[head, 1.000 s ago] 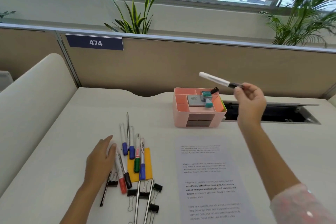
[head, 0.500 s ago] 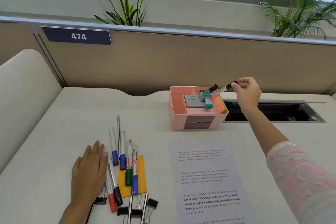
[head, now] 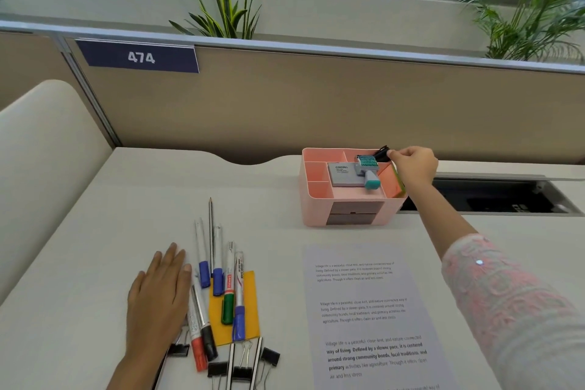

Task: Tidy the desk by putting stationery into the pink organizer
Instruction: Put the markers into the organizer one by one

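The pink organizer (head: 316, 206) stands at the back of the desk, holding a grey box (head: 342, 174) and a teal stamp (head: 367, 168). My right hand (head: 414, 168) is at its back right corner, fingers pinched on the black end of a marker (head: 381, 153) that sits low in the rear compartment; the marker's white body is hidden. My left hand (head: 158, 301) lies flat on the desk, fingers together, beside several loose markers (head: 218, 272), a pencil (head: 210, 225), a yellow sticky pad (head: 248, 310) and binder clips (head: 240, 370).
A printed paper sheet (head: 373, 310) lies in front of the organizer. An open cable slot (head: 493, 199) runs along the desk to the organizer's right. A beige partition (head: 316, 104) closes off the back, with plants behind it.
My right hand carried the white marker from above the organizer down into its rear compartment, tip first. My left hand settled flat beside the markers.
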Tool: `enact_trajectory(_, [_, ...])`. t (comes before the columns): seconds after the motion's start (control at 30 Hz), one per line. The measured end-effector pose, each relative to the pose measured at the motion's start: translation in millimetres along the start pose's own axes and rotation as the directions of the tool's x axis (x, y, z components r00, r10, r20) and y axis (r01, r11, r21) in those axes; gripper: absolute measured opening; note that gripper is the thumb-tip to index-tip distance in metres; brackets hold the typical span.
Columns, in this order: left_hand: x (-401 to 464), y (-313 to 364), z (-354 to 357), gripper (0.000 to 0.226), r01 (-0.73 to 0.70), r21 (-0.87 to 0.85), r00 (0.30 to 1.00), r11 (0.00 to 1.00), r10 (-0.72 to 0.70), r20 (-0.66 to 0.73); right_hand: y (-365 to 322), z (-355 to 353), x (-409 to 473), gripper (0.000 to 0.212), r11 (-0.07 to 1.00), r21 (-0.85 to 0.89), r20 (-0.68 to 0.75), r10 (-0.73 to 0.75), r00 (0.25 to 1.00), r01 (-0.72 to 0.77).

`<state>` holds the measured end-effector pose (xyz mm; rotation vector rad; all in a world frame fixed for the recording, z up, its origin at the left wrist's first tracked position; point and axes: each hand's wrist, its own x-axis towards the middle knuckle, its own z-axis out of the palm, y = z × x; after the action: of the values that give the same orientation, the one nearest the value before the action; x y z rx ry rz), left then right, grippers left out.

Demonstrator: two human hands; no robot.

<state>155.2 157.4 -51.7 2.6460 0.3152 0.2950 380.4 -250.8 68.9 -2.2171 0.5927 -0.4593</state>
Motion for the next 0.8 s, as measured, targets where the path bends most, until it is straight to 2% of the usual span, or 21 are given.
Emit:
enact_trajectory(0.13, [1, 1, 0, 0.067, 0.001, -0.041, 1.0, 0.999, -0.001, 0.0, -4, -9, -10, 0.025, 0.999, 0.041, -0.025, -0.03, 0.999, 0.031])
enact_trajectory(0.27, [-1, 2, -5, 0.052, 0.0, -0.179, 0.999, 0.984, -0.009, -0.048, -8, -17, -32, 0.022, 0.978, 0.206, -0.182, -0.003, 0.983, 0.041])
enact_trajectory(0.37, [-3, 3, -11, 0.035, 0.006, -0.333, 0.99, 0.943, -0.054, -0.133, -16, -15, -75, 0.019, 0.922, 0.36, -0.324, -0.017, 0.946, 0.14])
enact_trajectory(0.43, [-3, 3, -15, 0.03, 0.009, -0.373, 0.985, 0.928, -0.072, -0.155, -20, -9, -114, 0.016, 0.881, 0.428, -0.33, -0.053, 0.942, 0.2])
enact_trajectory(0.5, [0, 4, -18, 0.02, 0.039, -0.382, 0.985, 0.923, -0.1, -0.14, -21, 2, -156, 0.014, 0.852, 0.478, -0.262, -0.094, 0.961, 0.214])
enact_trajectory(0.6, [15, 8, -24, 0.018, 0.196, -0.353, 0.977, 0.915, -0.214, -0.012, -21, 25, -222, 0.009, 0.853, 0.48, -0.058, -0.202, 0.978, 0.205])
enact_trajectory(0.7, [34, 17, -32, 0.028, 0.317, -0.182, 0.944, 0.931, -0.291, 0.156, -13, 51, -279, 0.017, 0.875, 0.457, 0.152, -0.255, 0.955, 0.16])
enact_trajectory(0.8, [51, 35, -33, 0.036, 0.349, -0.005, 0.898, 0.937, -0.334, 0.287, 3, 70, -314, 0.022, 0.924, 0.337, 0.282, -0.283, 0.917, 0.181])
